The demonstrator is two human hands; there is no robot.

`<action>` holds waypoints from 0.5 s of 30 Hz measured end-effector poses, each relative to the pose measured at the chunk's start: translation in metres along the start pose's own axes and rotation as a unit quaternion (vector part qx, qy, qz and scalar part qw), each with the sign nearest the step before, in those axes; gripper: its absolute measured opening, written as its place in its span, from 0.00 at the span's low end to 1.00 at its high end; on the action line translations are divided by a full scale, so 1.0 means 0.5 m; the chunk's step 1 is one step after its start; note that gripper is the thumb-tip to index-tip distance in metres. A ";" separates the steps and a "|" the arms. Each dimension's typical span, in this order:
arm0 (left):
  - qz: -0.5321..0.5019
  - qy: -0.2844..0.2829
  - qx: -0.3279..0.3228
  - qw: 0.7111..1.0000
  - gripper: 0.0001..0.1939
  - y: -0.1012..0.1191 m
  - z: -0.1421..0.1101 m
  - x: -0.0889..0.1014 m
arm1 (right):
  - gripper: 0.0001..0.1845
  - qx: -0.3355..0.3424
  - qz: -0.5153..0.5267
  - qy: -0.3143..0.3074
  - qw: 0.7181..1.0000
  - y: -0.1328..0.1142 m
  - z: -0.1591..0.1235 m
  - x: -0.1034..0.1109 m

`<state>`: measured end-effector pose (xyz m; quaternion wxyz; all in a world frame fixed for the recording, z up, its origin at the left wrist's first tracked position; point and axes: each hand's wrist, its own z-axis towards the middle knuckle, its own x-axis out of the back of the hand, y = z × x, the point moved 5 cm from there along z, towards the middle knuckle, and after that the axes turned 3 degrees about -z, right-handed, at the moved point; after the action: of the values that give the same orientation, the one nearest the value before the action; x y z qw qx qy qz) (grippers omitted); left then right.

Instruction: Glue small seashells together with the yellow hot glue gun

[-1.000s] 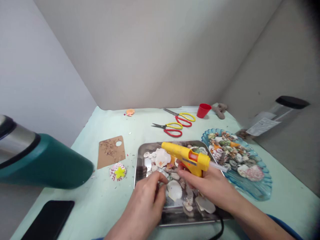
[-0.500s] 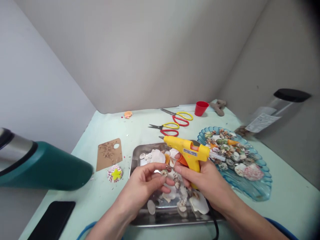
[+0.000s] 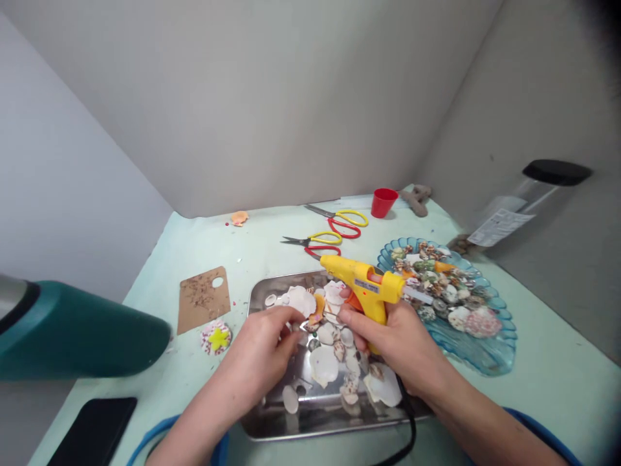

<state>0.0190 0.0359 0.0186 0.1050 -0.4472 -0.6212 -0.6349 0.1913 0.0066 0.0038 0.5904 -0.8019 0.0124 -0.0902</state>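
Note:
My right hand (image 3: 388, 323) is wrapped around the handle of a yellow glue gun (image 3: 361, 281), its nozzle pointing left and a clear glue stick jutting from the back. My left hand (image 3: 272, 343) is closed in a pinch over the tray, with a small pale shell (image 3: 304, 336) partly showing at the fingertips. A thin strip near my right thumb is too small to make out. Beneath both hands lies a metal tray (image 3: 272, 427) with several loose shells, among them a white scallop shell (image 3: 324, 366) and a larger white shell (image 3: 383, 386).
A blue shell-shaped dish (image 3: 490, 359) of shells is at the right. Behind the tray lie two scissors (image 3: 323, 238) and a red cup (image 3: 384, 203). At the left are a cardboard piece (image 3: 204, 298), a decorated disc (image 3: 216, 338), a green bottle (image 3: 87, 330) and a phone (image 3: 94, 430).
My left hand has moved left, away from my right thumb, and its fingers have drawn together. The glue gun stays in my right hand. The whole view has shifted slightly.

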 end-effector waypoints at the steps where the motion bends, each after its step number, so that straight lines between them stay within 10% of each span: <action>1: 0.031 -0.013 -0.020 0.999 0.08 -0.004 -0.003 -0.001 | 0.11 0.002 -0.008 -0.007 1.000 0.001 0.001 -0.002; 15: -0.053 0.111 -0.206 0.971 0.07 0.038 -0.013 -0.006 | 0.07 0.010 -0.029 -0.068 0.997 0.007 0.004 -0.020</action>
<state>0.0309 0.0248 0.0307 0.0448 -0.3524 -0.4846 -0.7993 0.1821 0.0088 -0.0016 0.5953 -0.8001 -0.0519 -0.0527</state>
